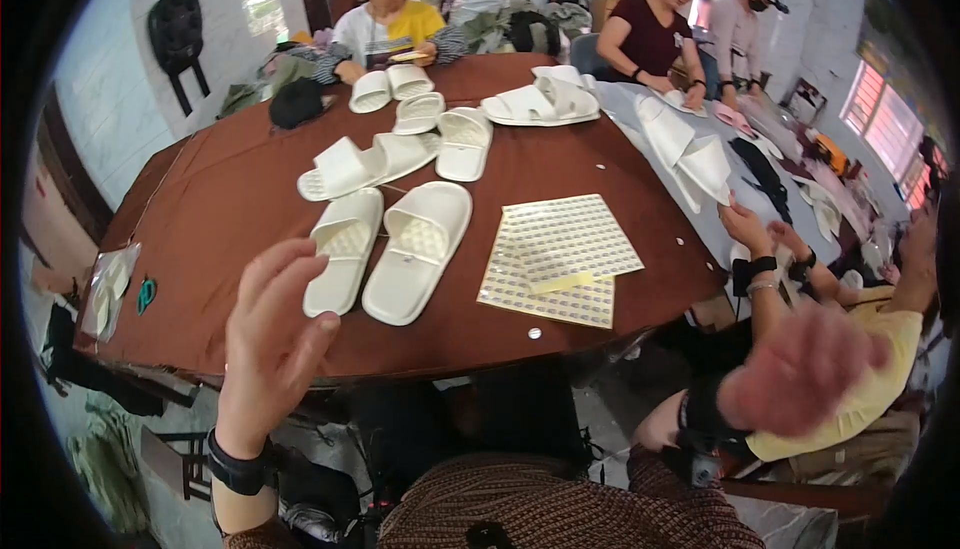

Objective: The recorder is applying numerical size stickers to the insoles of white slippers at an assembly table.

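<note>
The person's left hand (272,334) is raised above the near edge of the brown oval counter (200,209), its grip apart, fingers spread and holding nothing. Just beyond its fingertips lies a pair of white foam slide slippers (385,249), side by side and soles down, the left one of the pair almost under the fingers; whether the fingers touch it cannot be told.

The person's right hand (800,369) hangs off the counter's right end, blurred, its grip open and empty, well apart from the slippers.

To the right of the left grip, past the pair, two cream sheets of small round stickers (560,259) lie overlapping on the counter, with a yellowish strip on them. Farther beyond the grip more white slippers (400,149) are scattered singly and in pairs.

Near the right grip another person in a yellow shirt (880,369) holds both hands by the counter's edge. Across the counter sit three more people (650,34), white slippers in front of them. A clear plastic bag (108,284) lies at the counter's left end, left of the left grip.
</note>
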The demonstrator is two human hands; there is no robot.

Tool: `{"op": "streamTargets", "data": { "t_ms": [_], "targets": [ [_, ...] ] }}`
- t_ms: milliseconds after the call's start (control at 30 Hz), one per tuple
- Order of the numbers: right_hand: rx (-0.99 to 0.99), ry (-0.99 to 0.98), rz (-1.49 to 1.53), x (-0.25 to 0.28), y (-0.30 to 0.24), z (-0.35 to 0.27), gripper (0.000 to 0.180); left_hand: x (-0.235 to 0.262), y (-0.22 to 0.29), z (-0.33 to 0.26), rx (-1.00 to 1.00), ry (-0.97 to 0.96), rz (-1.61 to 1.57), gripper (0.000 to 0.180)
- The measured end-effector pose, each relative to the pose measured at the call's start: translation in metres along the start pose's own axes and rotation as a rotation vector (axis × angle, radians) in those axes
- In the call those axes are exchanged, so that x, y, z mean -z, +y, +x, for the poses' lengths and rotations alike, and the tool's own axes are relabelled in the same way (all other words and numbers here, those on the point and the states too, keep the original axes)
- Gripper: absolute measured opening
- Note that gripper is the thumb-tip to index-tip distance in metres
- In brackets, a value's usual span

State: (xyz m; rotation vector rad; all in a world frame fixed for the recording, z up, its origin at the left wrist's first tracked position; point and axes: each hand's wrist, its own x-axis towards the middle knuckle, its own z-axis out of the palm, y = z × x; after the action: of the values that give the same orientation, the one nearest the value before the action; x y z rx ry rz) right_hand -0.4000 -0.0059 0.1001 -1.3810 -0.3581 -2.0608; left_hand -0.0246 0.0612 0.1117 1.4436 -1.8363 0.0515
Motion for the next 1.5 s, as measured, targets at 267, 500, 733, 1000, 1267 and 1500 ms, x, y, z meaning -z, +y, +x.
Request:
{"op": "streamTargets", "data": {
  "t_ms": [267,500,733,1000,1267,1500],
  "targets": [
    [-0.649,-0.073,-0.795,0.075,0.096,-0.021,0.019,-0.053,-0.098,-0.026,0.304,-0.291,0.249,0.055],
    [-0.737,-0.425,-1.242,0.126,0.13,-0.058,0.024,-0.065,-0.103,-0.019,0.331,-0.342,0.218,0.054],
    [-0.67,-0.789,-1.426,0.113,0.135,-0.066,0.019,-0.073,-0.104,-0.022,0.283,-0.316,0.232,0.046],
    [-0.619,-1.022,-1.359,0.088,0.139,-0.061,0.019,-0.076,-0.101,-0.027,0.211,-0.275,0.251,0.037],
    [-0.56,-1.095,-1.275,0.076,0.148,-0.002,0.02,-0.074,-0.091,-0.032,0.204,-0.283,0.237,0.032],
    [-0.496,-1.094,-1.146,0.045,0.188,0.045,0.018,-0.078,-0.083,-0.038,0.175,-0.223,0.263,0.031]
  ]
}}
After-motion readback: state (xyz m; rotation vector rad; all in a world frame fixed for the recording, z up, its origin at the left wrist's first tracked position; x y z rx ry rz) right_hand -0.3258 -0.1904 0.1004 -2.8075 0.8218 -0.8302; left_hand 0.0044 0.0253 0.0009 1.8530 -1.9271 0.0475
